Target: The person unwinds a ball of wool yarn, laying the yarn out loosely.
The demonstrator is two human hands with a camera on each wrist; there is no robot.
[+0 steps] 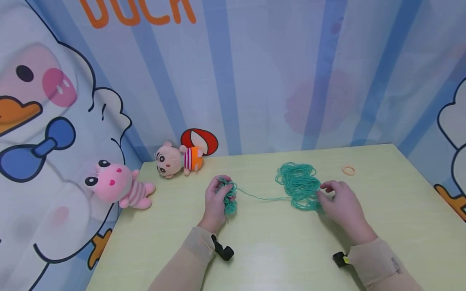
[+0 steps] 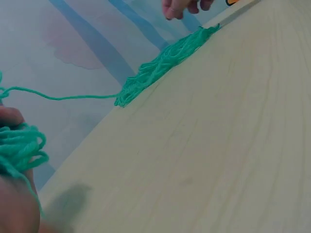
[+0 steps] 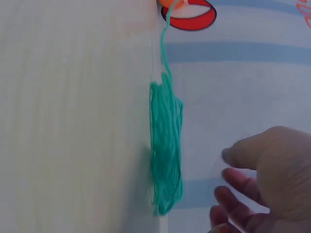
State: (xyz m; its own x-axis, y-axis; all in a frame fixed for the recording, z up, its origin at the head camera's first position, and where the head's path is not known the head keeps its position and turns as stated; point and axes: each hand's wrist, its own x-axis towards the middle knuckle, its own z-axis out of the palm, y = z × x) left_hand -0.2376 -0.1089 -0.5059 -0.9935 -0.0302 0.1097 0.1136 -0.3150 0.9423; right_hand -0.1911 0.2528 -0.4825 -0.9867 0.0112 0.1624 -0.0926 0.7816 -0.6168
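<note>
A loose pile of green yarn [image 1: 298, 188] lies on the table, right of the middle. My left hand [image 1: 217, 202] grips a small wound bundle of the same yarn [image 1: 230, 200], thumb across it; this bundle [image 2: 22, 150] also shows at the left edge of the left wrist view. One strand [image 1: 262, 198] runs slackly from the bundle to the pile. At the pile's right side hovers my right hand [image 1: 342, 202], its fingers loosely bent. In the right wrist view that hand [image 3: 262, 179] stands apart from the pile [image 3: 166, 150] with nothing in its fingers.
A tan rubber band [image 1: 348, 170] lies behind the right hand. At the back left are a plush toy in orange shorts [image 1: 182, 159] and a pink plush toy [image 1: 120, 184]. A printed cloth backdrop [image 1: 262, 81] hangs behind the table [image 1: 262, 250].
</note>
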